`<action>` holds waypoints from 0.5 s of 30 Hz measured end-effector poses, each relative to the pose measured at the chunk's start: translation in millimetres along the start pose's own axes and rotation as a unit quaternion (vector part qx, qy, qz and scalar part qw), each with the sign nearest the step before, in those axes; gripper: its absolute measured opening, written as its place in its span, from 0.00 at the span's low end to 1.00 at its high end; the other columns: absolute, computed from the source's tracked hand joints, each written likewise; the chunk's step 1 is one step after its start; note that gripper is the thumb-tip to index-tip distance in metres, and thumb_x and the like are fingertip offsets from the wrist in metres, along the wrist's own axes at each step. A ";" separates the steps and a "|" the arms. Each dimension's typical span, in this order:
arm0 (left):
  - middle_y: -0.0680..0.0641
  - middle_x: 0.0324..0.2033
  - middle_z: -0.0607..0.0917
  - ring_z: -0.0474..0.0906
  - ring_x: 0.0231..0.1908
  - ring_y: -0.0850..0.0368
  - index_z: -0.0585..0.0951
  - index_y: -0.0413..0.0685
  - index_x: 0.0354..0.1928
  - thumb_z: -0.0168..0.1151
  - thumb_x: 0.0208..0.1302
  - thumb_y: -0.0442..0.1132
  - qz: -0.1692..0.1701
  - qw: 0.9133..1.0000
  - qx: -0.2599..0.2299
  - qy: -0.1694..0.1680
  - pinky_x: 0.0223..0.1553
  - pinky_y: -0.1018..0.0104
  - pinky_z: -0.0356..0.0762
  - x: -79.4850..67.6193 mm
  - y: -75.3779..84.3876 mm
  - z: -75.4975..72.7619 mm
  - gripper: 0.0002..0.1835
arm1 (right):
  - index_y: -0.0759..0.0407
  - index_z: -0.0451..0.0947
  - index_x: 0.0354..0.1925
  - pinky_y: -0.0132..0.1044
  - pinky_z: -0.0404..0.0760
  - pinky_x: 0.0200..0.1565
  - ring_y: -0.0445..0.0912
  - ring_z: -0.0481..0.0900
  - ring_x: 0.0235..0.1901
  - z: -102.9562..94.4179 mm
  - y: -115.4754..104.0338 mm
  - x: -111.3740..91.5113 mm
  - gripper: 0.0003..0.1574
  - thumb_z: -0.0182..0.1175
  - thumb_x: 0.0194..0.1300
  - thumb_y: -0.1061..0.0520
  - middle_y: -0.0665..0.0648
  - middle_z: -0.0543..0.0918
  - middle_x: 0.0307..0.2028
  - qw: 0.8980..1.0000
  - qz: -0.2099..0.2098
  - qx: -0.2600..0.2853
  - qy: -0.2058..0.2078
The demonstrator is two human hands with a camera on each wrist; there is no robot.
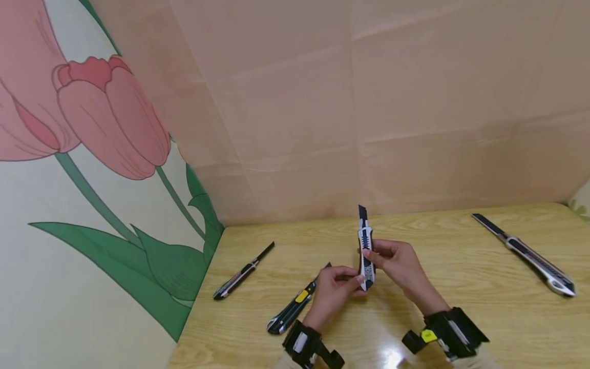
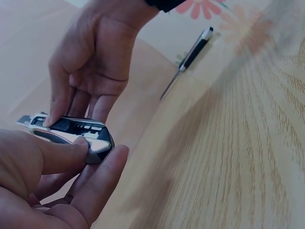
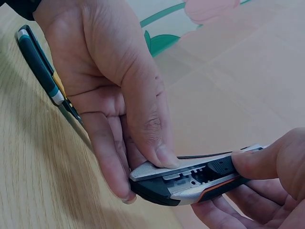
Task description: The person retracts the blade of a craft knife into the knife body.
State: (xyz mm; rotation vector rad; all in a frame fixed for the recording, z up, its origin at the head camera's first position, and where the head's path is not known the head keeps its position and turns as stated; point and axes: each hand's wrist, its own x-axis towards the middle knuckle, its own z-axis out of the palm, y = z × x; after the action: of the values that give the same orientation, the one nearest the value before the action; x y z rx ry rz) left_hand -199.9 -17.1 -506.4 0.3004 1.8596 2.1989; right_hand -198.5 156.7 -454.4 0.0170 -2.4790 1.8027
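Both hands hold one silver-and-black utility knife (image 1: pixel 366 241) upright above the table, its dark blade extended at the top. My left hand (image 1: pixel 333 289) pinches the lower end between thumb and fingers. Higher up, my right hand (image 1: pixel 400 266) grips the body, and its thumb presses the black slider (image 3: pixel 220 164). In the right wrist view the knife's body (image 3: pixel 190 183) lies sideways, with the left thumb on its silver casing. Beside my left hand a black utility knife with a yellow slider (image 1: pixel 295 305) lies on the table, its blade partly hidden behind that hand.
On the wooden table (image 1: pixel 461 287), a slim dark cutter (image 1: pixel 241 274) lies at the left with its blade out. A larger black-and-silver cutter (image 1: pixel 525 256) lies at the far right, blade extended too. Behind the table hangs a pinkish cloth (image 1: pixel 295 113); a tulip-patterned wall covering (image 1: pixel 115 118) stands at the left.
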 end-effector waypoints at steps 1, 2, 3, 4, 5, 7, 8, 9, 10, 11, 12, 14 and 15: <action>0.35 0.36 0.88 0.86 0.34 0.41 0.85 0.31 0.41 0.67 0.58 0.25 -0.001 1.000 -0.004 0.001 0.38 0.51 0.89 -0.5 0.4 0.3 0.08 | 0.64 0.82 0.53 0.32 0.85 0.39 0.49 0.82 0.39 -0.1 0.0 -0.1 0.25 0.63 0.66 0.48 0.62 0.86 0.47 1.000 0.000 -0.001 -0.001; 0.34 0.36 0.87 0.86 0.34 0.39 0.85 0.30 0.40 0.67 0.58 0.24 0.000 1.000 -0.009 0.002 0.38 0.50 0.89 -0.9 0.5 0.5 0.08 | 0.64 0.82 0.53 0.32 0.85 0.39 0.49 0.82 0.40 -0.2 -0.1 -0.2 0.25 0.63 0.66 0.48 0.62 0.86 0.48 1.000 0.000 -0.003 -0.002; 0.33 0.36 0.87 0.86 0.35 0.38 0.85 0.29 0.40 0.67 0.58 0.24 0.000 1.000 -0.014 0.003 0.38 0.49 0.88 -1.2 0.8 0.8 0.08 | 0.64 0.82 0.53 0.31 0.84 0.39 0.49 0.82 0.40 -0.2 -0.1 -0.3 0.25 0.63 0.66 0.48 0.62 0.86 0.48 1.000 -0.001 -0.003 -0.003; 0.33 0.36 0.87 0.85 0.35 0.37 0.85 0.29 0.40 0.67 0.58 0.23 0.001 1.000 -0.017 0.003 0.38 0.48 0.88 -1.5 1.0 1.0 0.08 | 0.64 0.82 0.53 0.31 0.84 0.39 0.49 0.82 0.40 -0.3 0.0 -0.4 0.24 0.63 0.66 0.48 0.62 0.86 0.48 1.000 -0.003 -0.002 -0.004; 0.33 0.36 0.87 0.85 0.35 0.37 0.85 0.29 0.40 0.67 0.58 0.23 0.001 1.000 -0.018 0.002 0.38 0.48 0.88 -1.8 1.6 1.3 0.08 | 0.64 0.82 0.53 0.30 0.84 0.39 0.50 0.82 0.40 -0.3 0.1 -0.5 0.24 0.63 0.66 0.48 0.62 0.86 0.47 1.000 -0.005 -0.002 -0.005; 0.33 0.36 0.88 0.85 0.34 0.37 0.85 0.29 0.40 0.67 0.58 0.24 0.001 1.000 -0.015 0.005 0.38 0.49 0.88 -2.0 2.3 1.7 0.08 | 0.64 0.82 0.53 0.29 0.84 0.39 0.50 0.82 0.41 0.1 0.6 -0.6 0.23 0.63 0.67 0.49 0.62 0.87 0.47 1.000 -0.011 -0.002 -0.007; 0.34 0.36 0.88 0.86 0.34 0.38 0.85 0.29 0.41 0.67 0.57 0.24 0.000 1.000 -0.015 0.006 0.38 0.50 0.88 -2.1 2.5 1.6 0.08 | 0.64 0.82 0.53 0.29 0.84 0.39 0.50 0.83 0.41 0.3 0.9 -0.7 0.23 0.63 0.67 0.50 0.62 0.87 0.47 1.000 -0.015 -0.004 -0.007; 0.34 0.36 0.88 0.86 0.34 0.38 0.85 0.30 0.41 0.67 0.57 0.24 -0.001 1.000 -0.014 0.007 0.38 0.50 0.88 -2.2 2.8 1.5 0.09 | 0.64 0.82 0.53 0.29 0.84 0.40 0.50 0.84 0.41 0.6 1.1 -0.8 0.23 0.64 0.67 0.50 0.61 0.87 0.46 1.000 -0.018 -0.005 -0.007; 0.35 0.36 0.88 0.86 0.34 0.39 0.85 0.30 0.41 0.67 0.57 0.24 -0.002 1.000 -0.012 0.006 0.38 0.50 0.88 -2.3 3.1 1.4 0.09 | 0.64 0.82 0.53 0.28 0.84 0.40 0.50 0.84 0.42 0.8 1.3 -0.9 0.22 0.64 0.67 0.51 0.62 0.87 0.46 1.000 -0.021 -0.005 -0.007; 0.36 0.36 0.88 0.86 0.34 0.40 0.86 0.31 0.41 0.67 0.58 0.24 -0.003 1.000 -0.009 0.007 0.38 0.51 0.89 -2.3 3.1 1.2 0.09 | 0.64 0.82 0.53 0.28 0.84 0.40 0.49 0.84 0.42 1.0 1.4 -1.0 0.22 0.64 0.67 0.51 0.62 0.87 0.46 1.000 -0.024 -0.007 -0.007; 0.36 0.36 0.88 0.86 0.34 0.40 0.85 0.31 0.41 0.67 0.57 0.24 -0.004 1.000 -0.009 0.006 0.38 0.51 0.89 -2.2 3.2 1.1 0.09 | 0.64 0.81 0.53 0.28 0.83 0.40 0.49 0.85 0.43 1.2 1.5 -1.1 0.22 0.64 0.67 0.51 0.62 0.87 0.46 1.000 -0.026 -0.008 -0.006; 0.36 0.36 0.88 0.86 0.34 0.41 0.85 0.31 0.41 0.67 0.58 0.24 -0.007 1.000 -0.010 0.005 0.39 0.51 0.89 -2.3 3.5 1.0 0.09 | 0.65 0.81 0.53 0.28 0.83 0.41 0.49 0.85 0.43 1.4 1.5 -1.2 0.22 0.64 0.67 0.52 0.62 0.87 0.46 1.000 -0.027 -0.007 -0.006; 0.37 0.36 0.88 0.86 0.34 0.42 0.85 0.31 0.41 0.67 0.58 0.24 -0.007 1.000 -0.009 0.004 0.38 0.51 0.89 -2.3 3.7 1.0 0.08 | 0.65 0.81 0.53 0.28 0.83 0.41 0.49 0.85 0.43 1.4 1.5 -1.3 0.22 0.64 0.67 0.52 0.62 0.87 0.46 1.000 -0.028 -0.006 -0.006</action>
State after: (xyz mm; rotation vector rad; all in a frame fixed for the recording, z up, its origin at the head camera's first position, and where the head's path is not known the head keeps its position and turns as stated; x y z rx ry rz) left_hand -197.6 -17.5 -502.6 0.2738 1.8392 2.2100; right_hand -197.4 155.8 -456.3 0.0956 -2.4720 1.7708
